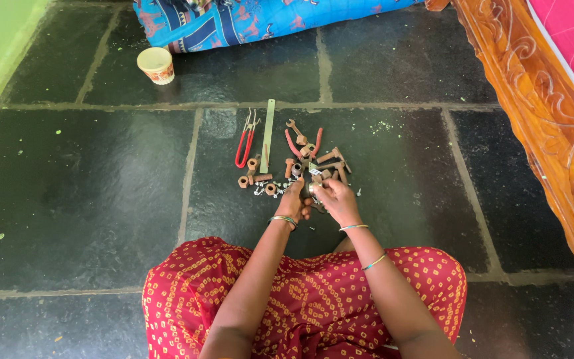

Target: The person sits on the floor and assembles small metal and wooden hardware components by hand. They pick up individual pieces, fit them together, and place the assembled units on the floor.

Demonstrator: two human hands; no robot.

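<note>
Dark stone floor [101, 173] carries the work. Left hand [293, 201] and right hand [332, 198] close together on, seemingly, a small rusty fitting [309, 191]; beyond it lie rusty bolts [330, 159] and red-handled pliers [244, 143]. Slipping, it could roll among them.

Single head-worn view, looking steeply down and forward from a seated person's eye height. Lap in red patterned cloth [300, 299] fills the near bottom edge; dark stone floor [88, 193] runs away to the far top. Hands and small hardware sit mid-frame, fairly close, details probably too small to resolve. Carved wooden frame [553, 133] cuts the right. No second view.
</note>
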